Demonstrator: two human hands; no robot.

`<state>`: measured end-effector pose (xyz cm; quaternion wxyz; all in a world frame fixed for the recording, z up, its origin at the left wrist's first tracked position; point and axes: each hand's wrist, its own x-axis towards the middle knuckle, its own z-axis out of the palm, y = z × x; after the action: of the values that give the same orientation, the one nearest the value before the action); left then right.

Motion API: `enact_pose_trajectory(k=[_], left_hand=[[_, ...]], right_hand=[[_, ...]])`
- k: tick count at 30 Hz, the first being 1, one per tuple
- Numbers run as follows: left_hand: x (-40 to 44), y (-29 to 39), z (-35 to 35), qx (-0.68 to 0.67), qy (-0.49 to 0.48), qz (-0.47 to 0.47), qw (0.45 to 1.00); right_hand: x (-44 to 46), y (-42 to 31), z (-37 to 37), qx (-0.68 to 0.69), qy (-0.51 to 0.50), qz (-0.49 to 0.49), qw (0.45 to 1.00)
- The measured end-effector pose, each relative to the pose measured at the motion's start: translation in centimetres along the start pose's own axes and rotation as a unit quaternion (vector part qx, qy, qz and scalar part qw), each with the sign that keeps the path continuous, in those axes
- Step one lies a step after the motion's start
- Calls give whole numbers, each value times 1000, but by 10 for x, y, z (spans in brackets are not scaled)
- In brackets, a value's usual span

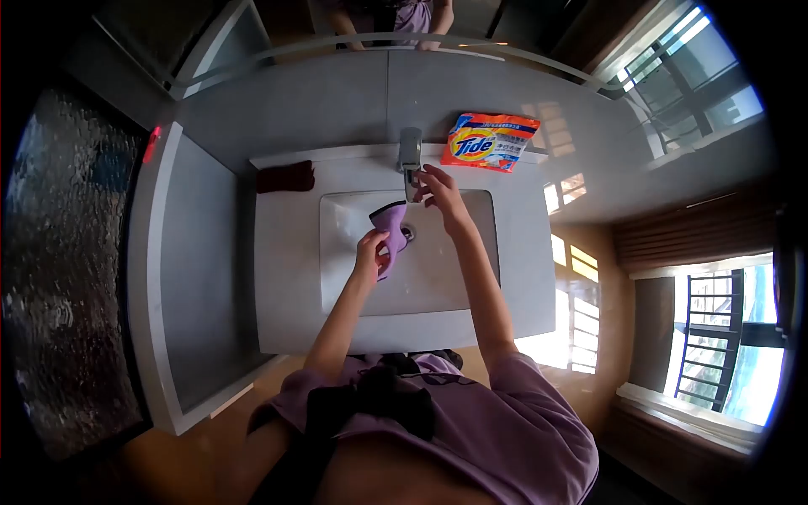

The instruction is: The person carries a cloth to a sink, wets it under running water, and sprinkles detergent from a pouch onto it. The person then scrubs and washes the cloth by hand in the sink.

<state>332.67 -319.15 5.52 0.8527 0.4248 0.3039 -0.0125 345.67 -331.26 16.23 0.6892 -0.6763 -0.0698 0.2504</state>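
Note:
My left hand (370,257) grips a soft purple piece with a black edge (390,220), pinched narrow at its middle, above the left half of the white sink (438,286). I cannot make out exactly what kind of thing it is. My right hand (439,195) is at the chrome faucet (410,151), its fingers apart and bent beside the spout. Whether the fingertips touch the metal is hard to see. Below the hands the drain (408,233) shows in the basin, partly covered by the purple piece.
A folded dark brown cloth (286,177) lies on the counter (286,269) at the back left. An orange Tide detergent bag (492,143) leans behind the sink at the right. A mirror (320,101) rises behind the counter, and a grey-white cabinet (210,269) stands at the left.

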Motion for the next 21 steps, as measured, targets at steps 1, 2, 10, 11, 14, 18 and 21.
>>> enact_pose_trajectory(k=[1, 2, 10, 11, 14, 18, 21], left_hand=[[6, -4, -2, -65, -9, -15, 998], [12, -7, 1, -104, -12, -14, 994], [55, -37, 18, -34, 27, -4, 999], [57, -36, 23, -34, 28, -5, 999], [61, -41, 21, 63, 4, -15, 998], [54, -39, 30, 115, -2, 34, 993], [51, -36, 33, 124, -11, 48, 991]], right_hand=[[13, 4, 0, 81, -11, 21, 996], [26, 3, -1, 88, -4, 63, 994], [34, -14, -8, 131, 31, 11, 991], [35, 7, -12, 89, 64, -21, 994], [30, 96, -25, -14, 156, -11, 988], [21, 157, -34, 24, 100, 178, 979], [27, 200, -45, 160, -6, 236, 958]])
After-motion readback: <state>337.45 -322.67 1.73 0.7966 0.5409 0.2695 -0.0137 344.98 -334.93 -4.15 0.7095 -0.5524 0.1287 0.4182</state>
